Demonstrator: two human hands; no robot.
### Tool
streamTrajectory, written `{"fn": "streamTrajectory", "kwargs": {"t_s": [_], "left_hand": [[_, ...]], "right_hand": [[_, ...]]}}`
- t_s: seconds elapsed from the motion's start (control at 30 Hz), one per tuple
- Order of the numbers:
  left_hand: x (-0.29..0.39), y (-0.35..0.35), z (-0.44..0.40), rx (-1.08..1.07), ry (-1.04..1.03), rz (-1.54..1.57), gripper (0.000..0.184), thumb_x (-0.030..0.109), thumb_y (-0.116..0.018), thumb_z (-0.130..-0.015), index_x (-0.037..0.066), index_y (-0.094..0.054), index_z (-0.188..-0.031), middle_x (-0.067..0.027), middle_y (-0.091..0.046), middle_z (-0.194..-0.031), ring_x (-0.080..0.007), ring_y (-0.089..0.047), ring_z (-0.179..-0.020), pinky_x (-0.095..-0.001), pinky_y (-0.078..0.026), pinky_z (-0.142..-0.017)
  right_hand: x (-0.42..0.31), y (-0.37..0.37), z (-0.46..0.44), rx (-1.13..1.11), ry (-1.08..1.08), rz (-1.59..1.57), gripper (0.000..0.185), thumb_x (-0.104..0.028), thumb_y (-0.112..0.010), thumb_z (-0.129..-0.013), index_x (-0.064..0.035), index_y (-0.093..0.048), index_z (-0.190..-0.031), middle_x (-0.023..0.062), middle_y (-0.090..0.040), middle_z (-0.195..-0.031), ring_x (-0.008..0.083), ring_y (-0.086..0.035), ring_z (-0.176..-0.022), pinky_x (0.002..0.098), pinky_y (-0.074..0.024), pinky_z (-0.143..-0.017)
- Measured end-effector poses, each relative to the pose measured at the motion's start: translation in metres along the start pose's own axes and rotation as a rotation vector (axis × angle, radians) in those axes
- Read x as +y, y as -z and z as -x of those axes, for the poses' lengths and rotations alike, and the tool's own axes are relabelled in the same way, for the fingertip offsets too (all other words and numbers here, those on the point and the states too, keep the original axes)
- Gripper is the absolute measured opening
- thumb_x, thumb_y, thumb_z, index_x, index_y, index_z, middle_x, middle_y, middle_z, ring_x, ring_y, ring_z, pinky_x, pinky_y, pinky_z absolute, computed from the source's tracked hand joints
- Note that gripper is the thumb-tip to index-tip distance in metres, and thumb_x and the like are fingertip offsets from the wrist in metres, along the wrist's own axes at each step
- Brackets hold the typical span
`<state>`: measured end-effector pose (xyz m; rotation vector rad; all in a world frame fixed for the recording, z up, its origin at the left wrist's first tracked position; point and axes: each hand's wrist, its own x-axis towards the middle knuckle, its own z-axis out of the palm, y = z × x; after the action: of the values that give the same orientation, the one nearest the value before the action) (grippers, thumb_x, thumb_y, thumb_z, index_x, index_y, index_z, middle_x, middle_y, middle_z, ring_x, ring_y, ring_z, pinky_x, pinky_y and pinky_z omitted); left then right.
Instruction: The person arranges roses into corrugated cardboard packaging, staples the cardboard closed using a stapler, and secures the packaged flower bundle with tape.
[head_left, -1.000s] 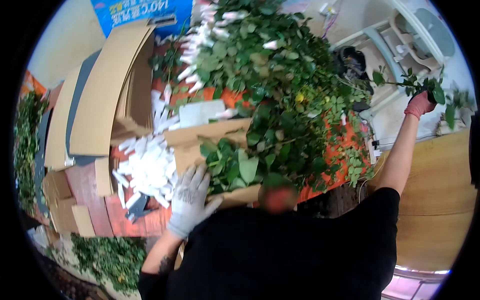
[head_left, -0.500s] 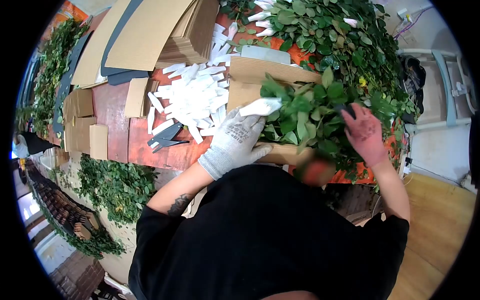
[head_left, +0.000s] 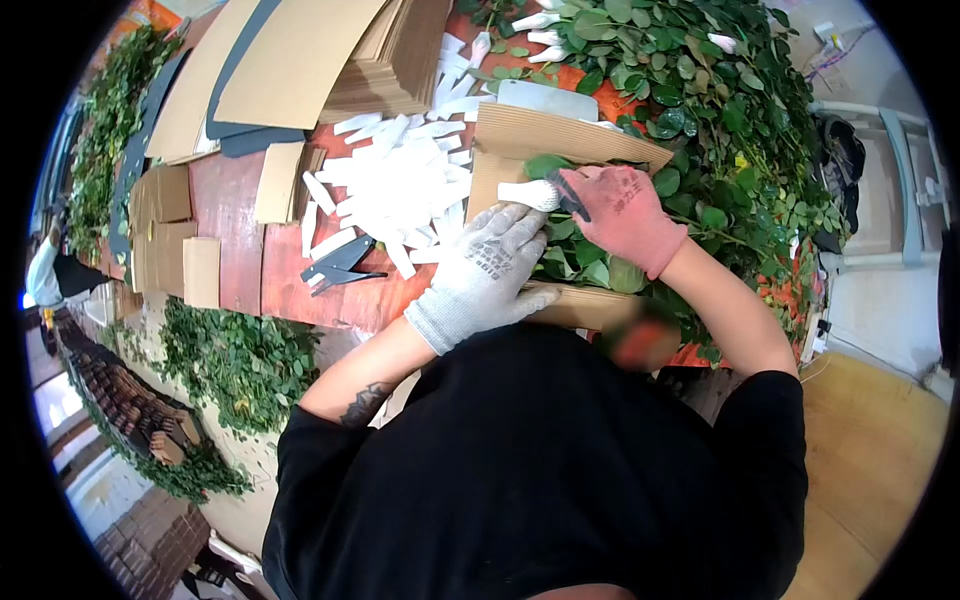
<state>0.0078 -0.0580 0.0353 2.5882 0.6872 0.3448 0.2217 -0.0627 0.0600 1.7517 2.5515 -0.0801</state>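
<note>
My left hand (head_left: 485,262), in a pale grey knit glove, lies with its fingers extended and thumb apart. Its fingertips rest beside a rose bud in a white net sleeve (head_left: 528,194). From the right, my right hand (head_left: 622,215), in a reddish glove, reaches over the leaves with its fingers closed around a small black tool (head_left: 571,194), whose kind I cannot make out. The tool's end is close against the sleeved bud. Beneath both hands, leafy stems (head_left: 590,268) lie in a folded corrugated cardboard wrap (head_left: 510,134).
White net sleeves (head_left: 400,190) are heaped on the red table (head_left: 350,308), left of the wrap. Near them lies a black hand tool (head_left: 342,265). Cardboard sheets (head_left: 290,65) are stacked at the back left. More leafy rose stems (head_left: 690,90) pile up at the back right.
My right hand has swung left and inward over the leaves, bringing the black tool to the sleeved bud. My left hand has stayed nearly in place; the whole view has shifted slightly.
</note>
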Motion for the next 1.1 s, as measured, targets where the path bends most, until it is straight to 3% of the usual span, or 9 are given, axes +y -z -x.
{"fn": "streamTrajectory", "kwargs": {"t_s": [0.03, 0.23, 0.33, 0.4, 0.5, 0.73, 0.87, 0.97, 1.1], "left_hand": [[0.000, -0.002, 0.001, 0.000, 0.010, 0.003, 0.062, 0.046, -0.060, -0.080, -0.001, -0.055, -0.120, -0.0180, -0.048, -0.132, -0.0338, -0.041, -0.126, -0.0437, -0.033, -0.105], [0.000, -0.003, -0.001, -0.018, -0.019, -0.039, 0.062, 0.046, -0.060, -0.080, -0.001, -0.055, -0.120, -0.0176, -0.047, -0.133, -0.0336, -0.038, -0.129, -0.0437, -0.031, -0.107], [-0.007, 0.000, 0.000, -0.011, -0.042, -0.032, 0.056, 0.043, -0.057, -0.083, 0.001, -0.055, -0.119, -0.0169, -0.047, -0.132, -0.0328, -0.041, -0.126, -0.0432, -0.030, -0.107], [-0.019, 0.007, -0.003, 0.020, -0.023, 0.118, 0.045, 0.034, -0.056, -0.085, 0.003, -0.057, -0.118, -0.0179, -0.050, -0.128, -0.0327, -0.051, -0.114, -0.0421, -0.040, -0.097], [-0.043, 0.014, -0.015, 0.358, 0.117, 0.176, 0.028, 0.016, -0.060, -0.084, 0.002, -0.063, -0.108, -0.0147, -0.063, -0.109, -0.0309, -0.062, -0.093, -0.0367, -0.049, -0.080], [-0.063, 0.000, -0.029, 0.162, 0.243, 0.143, 0.023, 0.014, -0.064, -0.082, 0.004, -0.065, -0.103, -0.0132, -0.065, -0.092, -0.0284, -0.063, -0.081, -0.0354, -0.049, -0.072], [-0.093, 0.012, -0.009, 0.357, 0.388, 0.112, 0.013, 0.013, -0.063, -0.082, 0.005, -0.065, -0.092, -0.0113, -0.065, -0.085, -0.0268, -0.062, -0.081, -0.0372, -0.049, -0.073], [-0.101, 0.043, 0.009, 0.295, 0.502, -0.072, 0.031, 0.018, -0.067, -0.079, 0.006, -0.061, -0.107, -0.0133, -0.062, -0.102, -0.0272, -0.062, -0.079, -0.0376, -0.050, -0.074], [-0.046, 0.038, -0.007, 0.210, 0.271, 0.038, 0.045, 0.030, -0.074, -0.073, 0.005, -0.060, -0.109, -0.0140, -0.060, -0.096, -0.0308, -0.060, -0.086, -0.0409, -0.049, -0.077]], "right_hand": [[-0.002, 0.005, -0.002, -0.177, -0.121, -0.035, 0.048, -0.028, -0.061, -0.078, -0.0144, -0.051, -0.123, 0.0019, -0.059, -0.110, 0.0216, -0.057, -0.099, 0.0361, -0.0421, -0.084], [-0.014, -0.019, -0.004, -0.226, -0.161, 0.092, 0.046, -0.028, -0.058, -0.078, -0.0188, -0.052, -0.122, 0.0044, -0.054, -0.118, 0.0219, -0.054, -0.102, 0.0358, -0.0417, -0.083], [-0.013, -0.030, 0.005, -0.004, -0.045, 0.115, 0.044, -0.025, -0.059, -0.077, -0.0170, -0.054, -0.120, 0.0058, -0.056, -0.112, 0.0216, -0.056, -0.097, 0.0348, -0.0435, -0.079], [-0.008, -0.040, 0.004, 0.226, 0.025, 0.071, 0.020, -0.015, -0.050, -0.082, -0.0138, -0.058, -0.100, 0.0064, -0.057, -0.086, 0.0211, -0.060, -0.080, 0.0331, -0.0453, -0.065], [-0.007, -0.042, 0.003, 0.217, 0.017, 0.067, 0.020, -0.016, -0.049, -0.083, -0.0133, -0.057, -0.101, 0.0068, -0.057, -0.086, 0.0213, -0.059, -0.079, 0.0336, -0.0443, -0.065], [-0.007, -0.041, -0.001, 0.051, -0.033, 0.080, 0.040, -0.019, -0.058, -0.076, -0.0120, -0.059, -0.115, 0.0089, -0.058, -0.098, 0.0228, -0.061, -0.085, 0.0342, -0.0475, -0.072], [-0.003, -0.051, 0.000, 0.072, -0.074, 0.055, 0.041, -0.018, -0.058, -0.076, -0.0126, -0.056, -0.117, 0.0092, -0.058, -0.100, 0.0229, -0.061, -0.088, 0.0342, -0.0478, -0.073], [-0.004, -0.051, 0.002, 0.064, -0.043, 0.015, 0.040, -0.017, -0.058, -0.076, -0.0123, -0.054, -0.115, 0.0090, -0.058, -0.101, 0.0231, -0.062, -0.089, 0.0346, -0.0481, -0.074], [-0.005, -0.050, -0.001, 0.073, -0.044, -0.002, 0.040, -0.016, -0.060, -0.075, -0.0118, -0.054, -0.114, 0.0093, -0.057, -0.102, 0.0239, -0.062, -0.088, 0.0354, -0.0486, -0.073]]}}
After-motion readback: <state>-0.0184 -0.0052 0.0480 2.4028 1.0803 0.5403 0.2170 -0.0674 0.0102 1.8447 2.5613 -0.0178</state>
